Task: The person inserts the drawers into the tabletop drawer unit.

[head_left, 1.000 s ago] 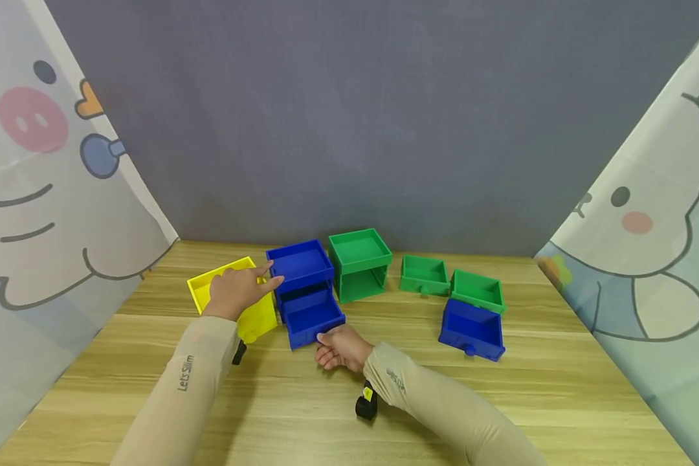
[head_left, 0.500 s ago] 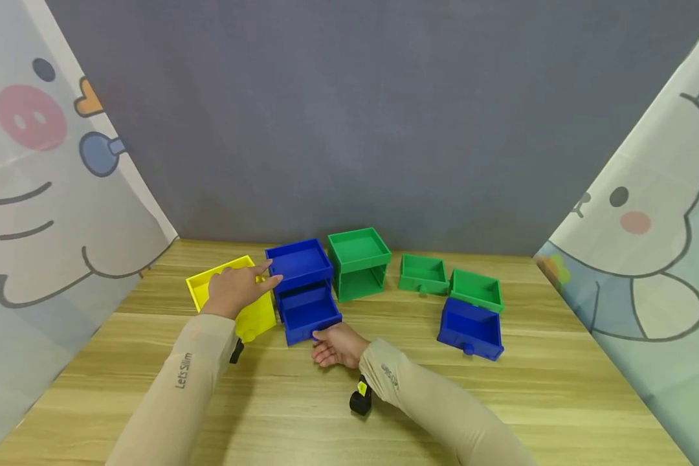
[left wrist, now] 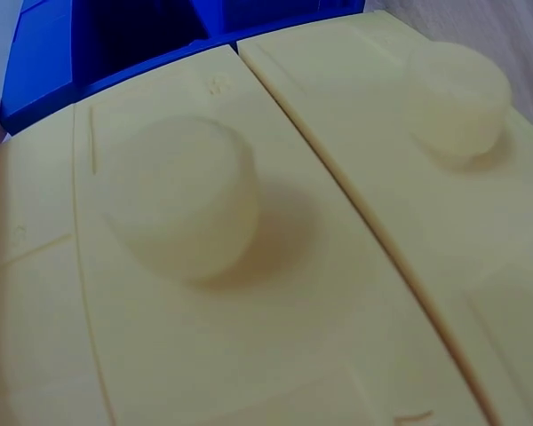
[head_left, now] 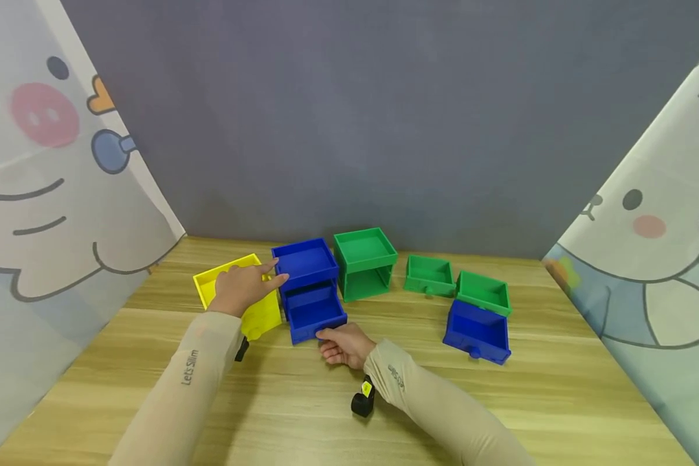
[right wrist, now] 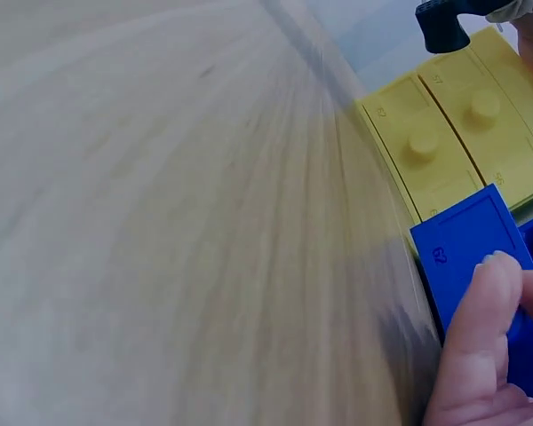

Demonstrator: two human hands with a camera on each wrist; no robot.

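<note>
A blue two-level cabinet (head_left: 305,262) stands left of centre, its upper slot without a drawer. From the lower slot a blue drawer (head_left: 316,310) sticks partly out. My right hand (head_left: 347,345) is at its front, thumb and finger pinching around the knob, which they hide; the right wrist view shows the thumb against the drawer front (right wrist: 462,244). My left hand (head_left: 241,289) lies over the yellow cabinet (head_left: 262,317), thumb and index finger stretched to the blue cabinet's left front corner. Two closed yellow drawers with round knobs (left wrist: 182,200) fill the left wrist view.
A green cabinet (head_left: 365,249) with open slots stands right of the blue one. Two loose green drawers (head_left: 429,277) and another blue drawer (head_left: 476,331) lie farther right on the wooden table (head_left: 303,414). A grey backdrop (head_left: 355,116) rises behind.
The blue drawer has slid slightly farther into the lower slot, my right hand moving inward with it. My left hand keeps its place at the blue cabinet's corner. The head view has shifted slightly.
</note>
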